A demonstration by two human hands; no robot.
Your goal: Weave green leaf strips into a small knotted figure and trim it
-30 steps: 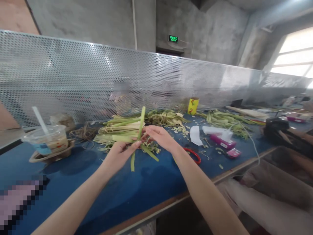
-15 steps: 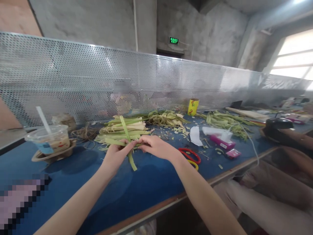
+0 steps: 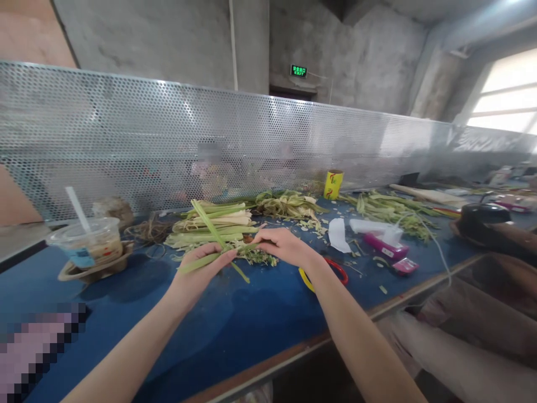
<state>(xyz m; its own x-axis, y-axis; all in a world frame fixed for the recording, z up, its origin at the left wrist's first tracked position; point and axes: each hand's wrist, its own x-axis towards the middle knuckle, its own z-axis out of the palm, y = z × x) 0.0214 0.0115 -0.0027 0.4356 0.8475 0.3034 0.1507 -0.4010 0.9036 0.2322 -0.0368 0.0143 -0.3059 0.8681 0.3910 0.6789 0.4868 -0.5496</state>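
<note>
My left hand (image 3: 202, 266) is closed around crossed green leaf strips (image 3: 210, 221), the thumb pressing where they meet. One strip slants up and back from the crossing, and its thin tail points down toward me. Another flat strip lies across the palm. To the right, my right hand (image 3: 279, 244) pinches the other end of the crosswise strip between thumb and fingers. Just behind both hands lies a stack of pale green stalks and leaves (image 3: 188, 238). Small green scraps (image 3: 260, 257) show on the table below the right fingers.
A lidded drink cup (image 3: 90, 246) with a straw stands in a cardboard holder at left. Red-and-yellow rings (image 3: 308, 280) lie by my right forearm. Farther right are a purple tissue pack (image 3: 386, 246), more leaves (image 3: 381, 207) and a seated person's arm. A perforated metal screen (image 3: 251, 140) borders the blue table.
My hands have moved slightly apart, the right one to the right. The upright strip now leans more to the left, and more of the flat strip shows in my left palm.
</note>
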